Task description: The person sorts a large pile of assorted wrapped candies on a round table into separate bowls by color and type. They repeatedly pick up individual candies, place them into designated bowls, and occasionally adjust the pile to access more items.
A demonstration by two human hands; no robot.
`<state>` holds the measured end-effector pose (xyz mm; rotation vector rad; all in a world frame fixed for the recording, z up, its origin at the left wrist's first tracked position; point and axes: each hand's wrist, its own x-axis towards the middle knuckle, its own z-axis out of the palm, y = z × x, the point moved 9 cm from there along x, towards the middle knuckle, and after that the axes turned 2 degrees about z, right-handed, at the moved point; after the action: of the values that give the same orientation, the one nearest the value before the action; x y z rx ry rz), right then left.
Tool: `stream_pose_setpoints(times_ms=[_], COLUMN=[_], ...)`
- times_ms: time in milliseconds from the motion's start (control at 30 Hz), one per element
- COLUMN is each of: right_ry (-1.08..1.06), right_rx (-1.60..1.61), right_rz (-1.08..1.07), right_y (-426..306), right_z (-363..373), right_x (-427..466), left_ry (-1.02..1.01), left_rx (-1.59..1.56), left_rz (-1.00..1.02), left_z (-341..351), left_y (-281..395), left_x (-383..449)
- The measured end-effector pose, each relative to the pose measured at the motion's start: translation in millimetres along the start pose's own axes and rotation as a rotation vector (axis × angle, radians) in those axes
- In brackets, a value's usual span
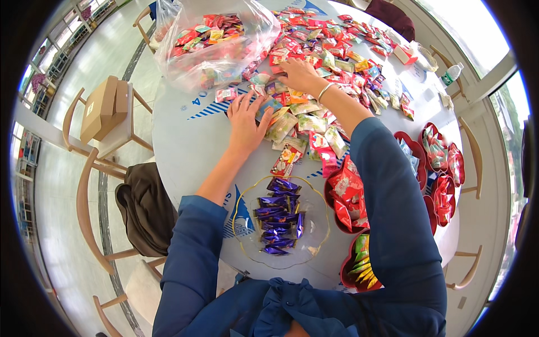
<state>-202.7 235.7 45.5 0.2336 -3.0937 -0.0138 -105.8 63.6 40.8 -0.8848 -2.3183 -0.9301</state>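
Observation:
My left hand (245, 122) rests at the left edge of a spread heap of wrapped sweets (313, 122), fingers apart against a blue packet (268, 108). Further up, my right hand (301, 76) reaches into the heap, its fingertips over red packets (286, 54); whether it grips one cannot be told. Close to my body stands a clear glass dish with a gold rim (239, 236), holding purple-wrapped sweets (278, 219) in a stacked column. Right of it, a red lobed dish (337, 223) holds red packets, and another red dish (347, 280) holds green and yellow ones.
An open clear plastic bag (177, 67) of sweets stands at the table's upper left. More red dishes (421, 156) sit at the right, partly behind my right sleeve. A plastic bottle (452, 74) is near the far right edge. Chairs surround the round table; one bears a cardboard box (103, 110).

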Motion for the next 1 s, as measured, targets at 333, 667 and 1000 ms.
stream_pose_setpoints(times_ms=[333,667,1000], right_ry=[0.147,0.272,0.229], right_rx=[-0.033,0.260,0.837], right_rz=[0.083,-0.324,-0.164], right_y=[-19,-79,-12], right_z=[-3,-33,-79], right_x=[13,-64,-166], left_ry=[-0.038,0.207,-0.392], left_rx=[-0.005,-0.132,-0.868], left_rz=[0.001,0.074,-0.233], left_z=[0,-29,-9], left_y=[-12,2,51], left_x=[4,12,35])
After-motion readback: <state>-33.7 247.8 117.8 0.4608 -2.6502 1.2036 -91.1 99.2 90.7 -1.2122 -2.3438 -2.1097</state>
